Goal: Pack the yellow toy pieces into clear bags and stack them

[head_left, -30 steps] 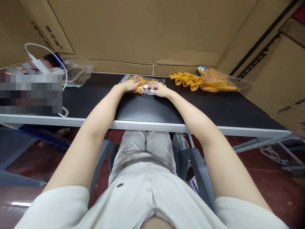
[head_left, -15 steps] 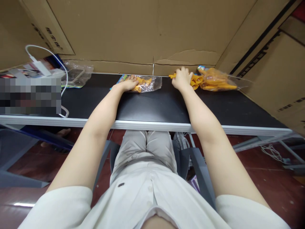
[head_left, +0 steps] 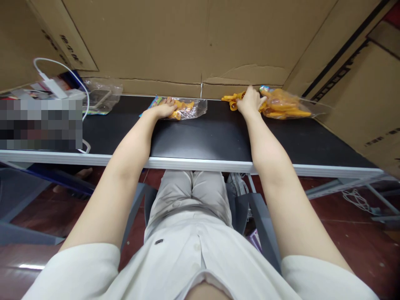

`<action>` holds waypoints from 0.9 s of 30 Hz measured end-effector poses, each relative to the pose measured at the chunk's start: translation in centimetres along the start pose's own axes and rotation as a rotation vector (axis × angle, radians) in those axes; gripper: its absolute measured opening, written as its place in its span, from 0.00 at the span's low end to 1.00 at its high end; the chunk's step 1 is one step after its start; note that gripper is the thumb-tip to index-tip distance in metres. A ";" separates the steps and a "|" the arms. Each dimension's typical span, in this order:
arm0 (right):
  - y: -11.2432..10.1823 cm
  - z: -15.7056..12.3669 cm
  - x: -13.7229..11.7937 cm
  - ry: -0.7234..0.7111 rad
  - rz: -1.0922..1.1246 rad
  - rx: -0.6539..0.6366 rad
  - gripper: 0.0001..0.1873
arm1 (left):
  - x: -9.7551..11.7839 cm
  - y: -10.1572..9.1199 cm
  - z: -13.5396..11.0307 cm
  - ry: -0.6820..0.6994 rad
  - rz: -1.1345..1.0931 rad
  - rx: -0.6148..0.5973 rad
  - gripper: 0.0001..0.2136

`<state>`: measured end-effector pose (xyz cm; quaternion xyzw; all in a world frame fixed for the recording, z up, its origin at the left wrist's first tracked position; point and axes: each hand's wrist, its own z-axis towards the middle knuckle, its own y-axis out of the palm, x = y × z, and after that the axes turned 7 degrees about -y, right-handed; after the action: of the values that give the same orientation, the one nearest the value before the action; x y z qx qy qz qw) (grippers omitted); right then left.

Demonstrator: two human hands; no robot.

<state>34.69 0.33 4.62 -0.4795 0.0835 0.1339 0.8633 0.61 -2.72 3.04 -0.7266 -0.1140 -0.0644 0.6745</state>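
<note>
My left hand (head_left: 165, 108) lies over a clear plastic bag (head_left: 200, 109) with a colourful header card at its left end. Yellow plastic toy pieces (head_left: 186, 107) show inside it, and my fingers curl onto its left half. Farther right, my right hand (head_left: 251, 102) is bent down among loose yellow plastic pieces (head_left: 233, 100), its fingers closed around some of them. One finger sticks out to the right, and the back of the hand hides most of the grip. Just beside it rests a fuller clear bag of yellow pieces (head_left: 283, 104).
The black tabletop (head_left: 200, 139) has a metal front edge (head_left: 200, 163). Cardboard walls (head_left: 156, 41) stand behind and at the right. At the left lie a clear package (head_left: 101, 98), a white cable (head_left: 86, 89) and a white plug (head_left: 56, 88).
My left hand and the bag under it have slid slightly left. My right hand has moved right over the loose pieces, uncovering those on its left.
</note>
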 end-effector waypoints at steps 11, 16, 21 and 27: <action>-2.7 -2.0 -5.9 -0.255 0.351 -0.007 0.23 | 1.4 0.1 -0.9 0.054 0.034 -0.010 0.38; -1.2 -2.3 -5.3 -0.405 0.188 -0.266 0.24 | 1.9 0.4 -1.0 0.092 0.024 0.000 0.37; -0.4 -2.2 -4.6 -0.453 0.147 -0.436 0.33 | 1.8 0.6 -0.6 0.128 0.014 0.012 0.35; 0.8 -0.7 -3.0 -0.401 0.046 -0.415 0.21 | 1.1 0.3 -0.2 0.051 -0.056 0.097 0.35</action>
<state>31.63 -0.31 4.41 -0.6076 -0.1072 0.2599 0.7428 1.73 -2.82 3.02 -0.6878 -0.1201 -0.0960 0.7094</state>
